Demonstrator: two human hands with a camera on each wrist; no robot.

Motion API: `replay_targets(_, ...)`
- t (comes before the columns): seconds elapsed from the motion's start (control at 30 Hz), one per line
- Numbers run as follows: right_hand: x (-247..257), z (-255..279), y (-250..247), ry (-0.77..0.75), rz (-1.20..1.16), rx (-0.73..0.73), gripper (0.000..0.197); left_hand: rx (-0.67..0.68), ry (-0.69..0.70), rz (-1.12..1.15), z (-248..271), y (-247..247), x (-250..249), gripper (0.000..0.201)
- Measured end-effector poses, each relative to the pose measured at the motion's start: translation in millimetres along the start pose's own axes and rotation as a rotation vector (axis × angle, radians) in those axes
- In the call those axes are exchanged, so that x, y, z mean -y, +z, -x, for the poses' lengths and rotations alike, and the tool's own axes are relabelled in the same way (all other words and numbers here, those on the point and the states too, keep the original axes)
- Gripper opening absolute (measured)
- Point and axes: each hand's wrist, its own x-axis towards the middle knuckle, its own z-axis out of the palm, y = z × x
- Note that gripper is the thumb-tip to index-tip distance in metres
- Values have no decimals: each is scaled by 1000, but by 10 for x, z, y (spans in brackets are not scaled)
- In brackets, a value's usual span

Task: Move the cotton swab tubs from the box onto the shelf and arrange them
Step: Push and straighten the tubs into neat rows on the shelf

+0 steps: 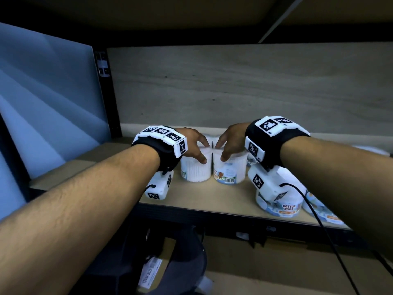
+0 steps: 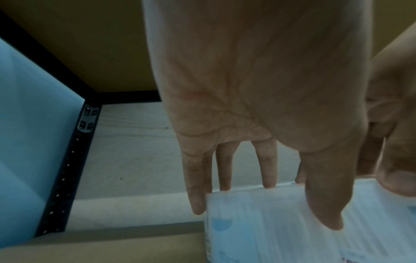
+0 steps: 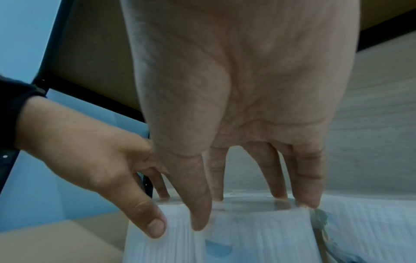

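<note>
On the wooden shelf (image 1: 191, 194), two upright cotton swab tubs (image 1: 195, 167) touch, the left hand (image 1: 192, 143) and right hand (image 1: 230, 141) each clasping one from above; likely light, rigid, slick plastic, best gripped round the lid rim.

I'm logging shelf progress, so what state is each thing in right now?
Left tub: upright on the shelf, touching the right tub, held from above.
Right tub: upright, barcode facing out, held from above.
Left hand: fingers round the left tub's top.
Right hand: fingers round the right tub's top.
Cotton Buds tub: upright near the shelf edge.
</note>
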Motion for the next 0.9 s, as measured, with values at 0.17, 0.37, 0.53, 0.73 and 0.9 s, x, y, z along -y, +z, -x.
replay_targets(0.17, -2, 101, -15, -12, -52, -5, 50, 13, 20, 40, 57, 24, 78, 63)
replay_targets(0.37, -16, 244, 16, -32, -143, 11, 43, 75, 82, 88, 227, 16, 148, 62)
replay_targets(0.53, -25, 455, 27, -60, -120, -11, 43, 76, 104, 119, 379, 21, 177, 65)
replay_targets(0.73, -16, 609, 21, -56, -124, 6, 40, 66, 132, 137, 517, -10, 148, 63)
replay_targets(0.9, -6, 708, 26, -53, -90, 13, 39, 91, 151, 136, 624, -39, 132, 66)
